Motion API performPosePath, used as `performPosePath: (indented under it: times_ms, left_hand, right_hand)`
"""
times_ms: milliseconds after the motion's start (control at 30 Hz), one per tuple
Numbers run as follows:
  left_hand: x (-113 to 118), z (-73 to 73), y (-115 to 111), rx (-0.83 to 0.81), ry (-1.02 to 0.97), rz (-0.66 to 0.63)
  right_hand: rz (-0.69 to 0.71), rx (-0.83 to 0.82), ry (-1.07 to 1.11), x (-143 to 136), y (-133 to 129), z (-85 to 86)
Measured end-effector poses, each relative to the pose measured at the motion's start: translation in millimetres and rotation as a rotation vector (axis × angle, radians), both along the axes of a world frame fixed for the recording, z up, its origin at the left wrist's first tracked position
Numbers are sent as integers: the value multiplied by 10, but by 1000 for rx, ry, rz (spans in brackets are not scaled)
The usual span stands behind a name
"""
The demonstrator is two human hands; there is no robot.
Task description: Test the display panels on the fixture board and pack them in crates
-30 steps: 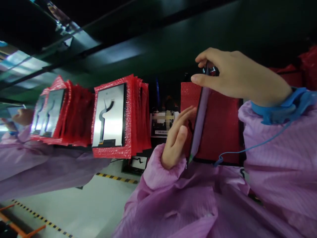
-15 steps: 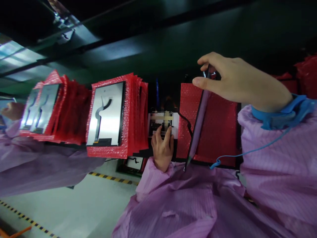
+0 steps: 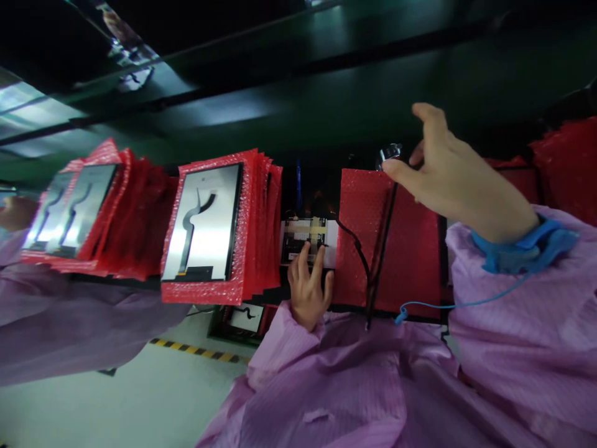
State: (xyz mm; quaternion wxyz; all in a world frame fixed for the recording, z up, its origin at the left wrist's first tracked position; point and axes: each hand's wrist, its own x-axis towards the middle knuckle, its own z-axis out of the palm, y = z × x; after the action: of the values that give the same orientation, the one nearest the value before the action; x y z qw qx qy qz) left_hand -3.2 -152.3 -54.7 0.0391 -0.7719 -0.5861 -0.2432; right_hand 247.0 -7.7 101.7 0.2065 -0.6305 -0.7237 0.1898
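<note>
My left hand (image 3: pixel 308 289) lies over a small circuit board (image 3: pixel 303 233) with tan tape strips, fingers stretched out and fingertips touching its near part. A black flex cable (image 3: pixel 352 236) runs right from the board toward a thin display panel (image 3: pixel 381 255). The panel is tilted up and seen almost edge-on above red bubble wrap (image 3: pixel 415 261). At the panel's far end, my right hand (image 3: pixel 448 168) has its thumb against it, beside a shiny metallic piece (image 3: pixel 389 152). My index finger is raised; other fingers are partly hidden behind the hand.
Left of the board stands a stack of red bubble-wrap sheets (image 3: pixel 261 230) with a silver-backed display (image 3: pixel 205 224) on top. Another stack (image 3: pixel 140 218) lies farther left, near a co-worker's hand (image 3: pixel 16 213). A blue wrist strap cord (image 3: pixel 433 305) hangs from my right wrist.
My right hand has shifted right, its index finger lifting away from the panel's far end. The panel has turned from a sliver of its face to nearly edge-on. My left hand stays on the board.
</note>
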Motion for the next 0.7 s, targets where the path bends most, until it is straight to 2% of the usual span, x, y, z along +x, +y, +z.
performPosePath:
  times_ms: [133,200,300,400,567,633,700]
  left_hand:
    - [-38,31,-13,-46,4,-334]
    - [-29,27,3,-83,41,-369]
    - [3,1,27,-82,25,-340]
    - [10,-24,36,-92,-13,-334]
    - [-67,-18,36,-194,-139,-343]
    - [-92,0,39,-222,-172,-367]
    - [-94,14,41,-228,-155,-379]
  right_hand:
    - [-174,-102,-19,152,-215,69]
    - [-236,-138,60,297,-304,77]
    - [-301,-171,276,508,-341,17]
    - [-300,-184,485,557,-239,-132]
    - [-211,-336,697,299,23,-506]
    - [-162,-343,719,224,86,-669]
    - [-129,-268,619,206,115,-807]
